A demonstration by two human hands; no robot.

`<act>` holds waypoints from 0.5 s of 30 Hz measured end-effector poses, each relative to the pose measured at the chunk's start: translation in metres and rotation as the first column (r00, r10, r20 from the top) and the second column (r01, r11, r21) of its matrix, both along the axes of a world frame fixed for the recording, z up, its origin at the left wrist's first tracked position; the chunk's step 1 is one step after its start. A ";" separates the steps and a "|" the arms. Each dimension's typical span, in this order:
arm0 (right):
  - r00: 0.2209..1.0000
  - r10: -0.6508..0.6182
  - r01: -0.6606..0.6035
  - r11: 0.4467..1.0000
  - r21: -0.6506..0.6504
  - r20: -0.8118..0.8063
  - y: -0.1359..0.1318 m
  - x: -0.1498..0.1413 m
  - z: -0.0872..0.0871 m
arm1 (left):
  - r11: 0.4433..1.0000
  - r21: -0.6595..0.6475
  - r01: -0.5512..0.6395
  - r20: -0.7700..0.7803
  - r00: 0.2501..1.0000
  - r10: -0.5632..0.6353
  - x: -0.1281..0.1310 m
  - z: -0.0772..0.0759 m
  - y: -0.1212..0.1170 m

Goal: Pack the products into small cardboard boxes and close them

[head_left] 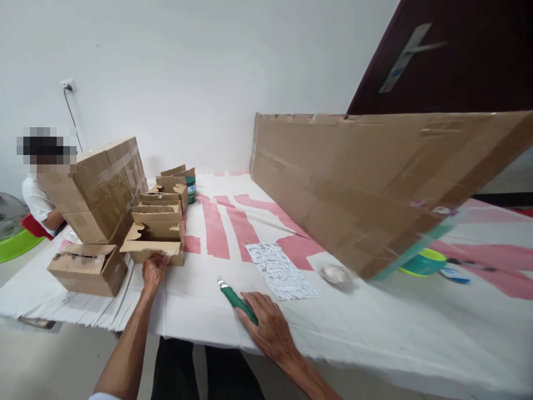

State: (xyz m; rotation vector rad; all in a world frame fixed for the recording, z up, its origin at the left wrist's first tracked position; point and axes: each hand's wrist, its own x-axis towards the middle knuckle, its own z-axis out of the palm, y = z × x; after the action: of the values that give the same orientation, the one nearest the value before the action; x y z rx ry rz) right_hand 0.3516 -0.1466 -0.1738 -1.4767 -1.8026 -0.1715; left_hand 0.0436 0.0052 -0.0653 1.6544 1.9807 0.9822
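Note:
My left hand (153,272) reaches out to the nearest small cardboard box (155,242), fingers curled on its front lower edge. That box stands open at the head of a row of several similar boxes (164,195) running away from me. My right hand (266,325) rests on the white table cover, fingers closed over a green utility knife (234,300) whose tip points up and left. A printed sheet of labels (281,271) lies just beyond the right hand.
A big taped carton (102,189) and a low open box (85,266) sit at the left. A long cardboard panel (375,183) stands tilted at the right. A green jar (190,189), a plastic wad (336,274) and a teal bowl (422,262) lie about. Another person (39,200) sits far left.

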 end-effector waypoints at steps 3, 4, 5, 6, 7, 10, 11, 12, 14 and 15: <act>1.000 0.009 -0.009 1.000 0.013 0.006 -0.002 -0.001 0.003 | 0.998 0.015 0.054 0.013 0.998 -0.054 0.003 -0.002 0.005; 1.000 0.007 -0.007 1.000 0.014 0.011 -0.003 -0.001 0.004 | 0.997 0.021 0.073 0.020 0.997 -0.074 0.006 -0.004 0.007; 1.000 0.004 -0.005 1.000 0.015 0.014 -0.004 -0.001 0.005 | 0.995 0.026 0.093 0.027 0.995 -0.093 0.010 -0.007 0.008; 1.000 0.001 -0.002 1.000 0.015 0.017 -0.005 -0.001 0.005 | 0.994 0.029 0.110 0.033 0.993 -0.111 0.012 -0.009 0.009; 1.000 -0.002 0.002 1.000 0.013 0.017 -0.005 -0.002 0.005 | 0.992 0.030 0.123 0.038 0.992 -0.124 0.014 -0.011 0.010; 1.000 0.002 -0.002 1.000 -0.002 0.001 -0.004 -0.002 0.003 | 0.992 0.013 0.128 0.037 0.991 -0.129 0.009 -0.014 0.014; 1.000 0.006 -0.006 1.000 -0.011 -0.008 -0.003 -0.002 0.002 | 0.992 0.005 0.124 0.033 0.992 -0.124 0.005 -0.015 0.015; 1.000 0.008 -0.008 1.000 -0.021 -0.019 -0.001 -0.003 0.002 | 0.993 0.000 0.122 0.034 0.992 -0.122 0.004 -0.016 0.017; 0.999 -0.008 0.007 0.999 -0.032 -0.045 -0.001 -0.005 0.004 | 0.990 0.008 0.139 0.054 0.989 -0.139 0.015 -0.021 0.024; 0.998 -0.025 0.023 0.999 -0.036 -0.057 -0.003 -0.006 0.007 | 0.986 0.023 0.163 0.077 0.983 -0.164 0.033 -0.026 0.029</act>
State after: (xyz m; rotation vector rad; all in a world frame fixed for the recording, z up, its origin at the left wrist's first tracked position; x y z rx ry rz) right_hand 0.3457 -0.1491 -0.1664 -1.5133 -1.7514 -0.1086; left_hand 0.0771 0.0345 -0.0916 1.7288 1.7591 0.9888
